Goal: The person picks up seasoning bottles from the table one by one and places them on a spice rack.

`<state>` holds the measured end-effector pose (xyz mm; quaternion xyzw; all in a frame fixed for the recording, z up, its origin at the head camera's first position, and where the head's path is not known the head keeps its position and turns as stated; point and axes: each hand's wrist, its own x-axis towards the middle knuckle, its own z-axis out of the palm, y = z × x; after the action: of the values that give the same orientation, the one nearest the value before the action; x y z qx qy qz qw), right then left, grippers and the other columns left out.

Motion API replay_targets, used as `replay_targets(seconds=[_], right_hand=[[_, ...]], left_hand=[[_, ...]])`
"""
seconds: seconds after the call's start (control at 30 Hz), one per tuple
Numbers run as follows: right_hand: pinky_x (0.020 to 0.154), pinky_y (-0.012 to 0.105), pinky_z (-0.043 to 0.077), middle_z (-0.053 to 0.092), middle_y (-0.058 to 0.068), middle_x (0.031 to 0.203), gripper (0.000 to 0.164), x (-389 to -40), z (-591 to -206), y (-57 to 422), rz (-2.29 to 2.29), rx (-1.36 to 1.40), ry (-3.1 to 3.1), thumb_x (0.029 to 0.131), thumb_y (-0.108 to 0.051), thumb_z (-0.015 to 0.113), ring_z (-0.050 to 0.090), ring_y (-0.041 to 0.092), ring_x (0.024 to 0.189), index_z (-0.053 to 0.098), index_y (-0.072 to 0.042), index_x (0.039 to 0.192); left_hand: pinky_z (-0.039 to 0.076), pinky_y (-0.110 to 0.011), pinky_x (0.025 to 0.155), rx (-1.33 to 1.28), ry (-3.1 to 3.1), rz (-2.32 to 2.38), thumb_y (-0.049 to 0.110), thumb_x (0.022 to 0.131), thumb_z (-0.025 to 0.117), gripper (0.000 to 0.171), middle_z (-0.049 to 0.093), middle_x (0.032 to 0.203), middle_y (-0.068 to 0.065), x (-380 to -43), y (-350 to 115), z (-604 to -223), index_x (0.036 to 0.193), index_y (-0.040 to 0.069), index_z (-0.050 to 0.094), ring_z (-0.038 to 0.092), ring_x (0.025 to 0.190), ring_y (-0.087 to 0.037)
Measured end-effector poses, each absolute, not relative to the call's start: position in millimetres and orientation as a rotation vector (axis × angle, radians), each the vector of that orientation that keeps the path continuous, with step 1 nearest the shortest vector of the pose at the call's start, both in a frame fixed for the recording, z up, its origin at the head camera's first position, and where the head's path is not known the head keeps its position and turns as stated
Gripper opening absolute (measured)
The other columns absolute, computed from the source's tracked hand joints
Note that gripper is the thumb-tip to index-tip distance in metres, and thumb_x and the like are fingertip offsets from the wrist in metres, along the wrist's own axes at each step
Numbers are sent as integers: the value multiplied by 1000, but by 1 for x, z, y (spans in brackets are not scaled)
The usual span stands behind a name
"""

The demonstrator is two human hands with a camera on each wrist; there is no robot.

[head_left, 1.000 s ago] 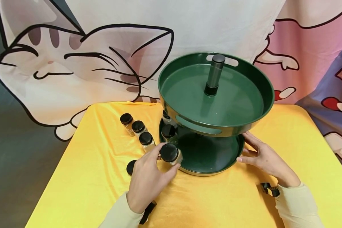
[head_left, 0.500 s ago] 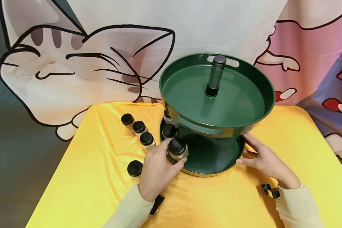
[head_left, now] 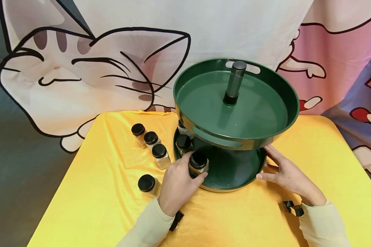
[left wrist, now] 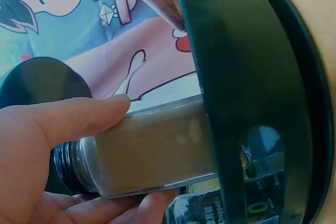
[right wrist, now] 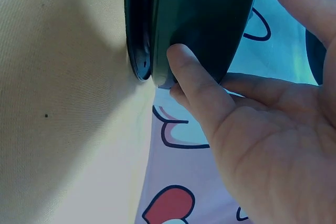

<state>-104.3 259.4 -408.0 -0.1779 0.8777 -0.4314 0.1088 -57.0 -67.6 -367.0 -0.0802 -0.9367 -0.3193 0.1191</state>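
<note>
My left hand (head_left: 179, 181) grips a spice jar (head_left: 199, 160) with a black lid, thumb on one side and fingers on the other. Brown powder fills the clear jar (left wrist: 155, 153) in the left wrist view, where its base overlaps the wall of the lower green tray (left wrist: 247, 66). In the head view it stands over the front left of that lower tray (head_left: 232, 173). My right hand (head_left: 287, 173) touches the outside of this tray at the right, its fingers fairly straight. Two more black-lidded jars, one of them this jar (head_left: 183, 143), stand inside the tray's left side.
Above, on a central post (head_left: 235, 82), sits the wider upper green tray (head_left: 259, 106), covering the lower tray's back. Left of the stand, three jars (head_left: 160, 155) make a row on the yellow cloth (head_left: 111, 192), with another jar (head_left: 149, 184) nearer. A printed curtain (head_left: 136, 68) hangs behind.
My left hand has carried the jar rightward, from the lower tray's left edge to over its front left part. The nearest jar on the cloth has come into fuller view. The right hand stays put.
</note>
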Motion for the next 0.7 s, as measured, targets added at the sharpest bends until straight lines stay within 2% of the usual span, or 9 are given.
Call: replay_targets(seconds=[0.43,0.7], right_hand=[[90,47,38,9,-2,154,106,-103,-408,258,-1279,-499,2569,72,-25,79,22,41,134,6,-37,147],[89,47,41,7,-6,154,107,-103,-408,256,-1292,-525,2568,72,-22,79,22,41,134,6,-36,148]], left_hand=[[52,-34,71,-275,-2763,-940,36,71,78,59,66,95,-4,-58,-64,-379,120,10,56,64,83,-18],[52,-34,69,-276,-2775,-932,36,72,78,59,66,94,-5,-60,-65,-384,119,8,57,65,81,-19]])
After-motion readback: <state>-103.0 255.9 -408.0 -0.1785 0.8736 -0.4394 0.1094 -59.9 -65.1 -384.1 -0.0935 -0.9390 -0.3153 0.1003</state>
